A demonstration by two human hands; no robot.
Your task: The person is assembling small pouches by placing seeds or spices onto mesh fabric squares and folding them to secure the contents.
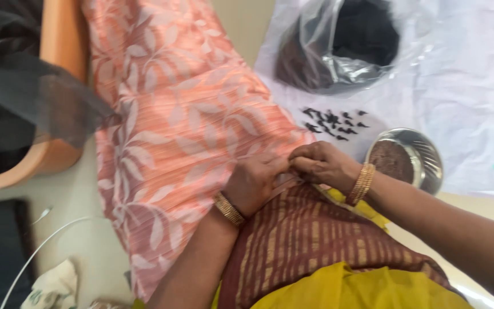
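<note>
Peach leaf-printed pleated cloth (172,131) runs down the middle, from the far edge toward the person; left hand (254,182) and right hand (321,165) meet, touching, at its right edge, above the maroon-and-gold striped fabric (304,234) on the lap; small dark scattered pieces (333,123) lie just beyond the hands, on the white plastic sheet (470,103); round steel bowl (424,157) sits right of the right hand; clear plastic bag of dark material (338,48) lies behind the pieces; orange curved tray (58,86) stands far left.
</note>
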